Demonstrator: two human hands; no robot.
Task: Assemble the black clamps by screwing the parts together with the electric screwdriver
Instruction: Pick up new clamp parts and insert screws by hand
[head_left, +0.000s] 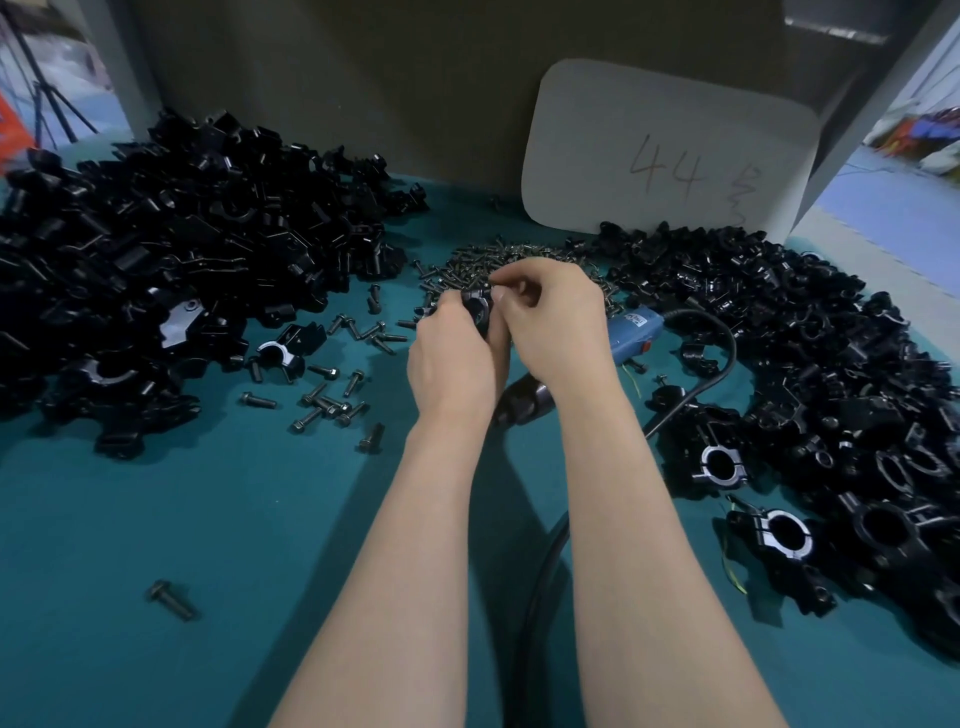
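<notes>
Lower frame: two bare forearms rise from the bottom edge over the green table cover (208, 519). A single screw (171, 600) lies alone at lower left. A black cable (540, 561) runs up between the forearms.

Right of the forearms, two assembled clamps (784, 532) with bright round bores lie at the inner edge of the right-hand heap (810, 332) of black clamp parts, which fills the right side of the frame.

Middle of frame, left of the forearms: loose screws (332, 400) lie scattered on the cover.

Centre of frame: the left hand (449, 358) grips a black clamp (475, 304), with its fingers curled round the clamp from the left. The right hand (553, 322) meets it from the right. Its thumb and forefinger are pressed together in a pinch at the top of the clamp, apparently on a small screw, though the item is too small to identify.

The electric screwdriver (634, 332) lies on the cover just right of the right hand, untouched. Its blue body shows past the wrist, and its dark nose lies under the wrist.

Directly behind the hands is a pile of screws (478, 265). The left-hand heap (171, 249) of black clamp parts occupies the upper left of the frame.

Upper right: a white card (665, 156) marked "44" stands against the back wall.
</notes>
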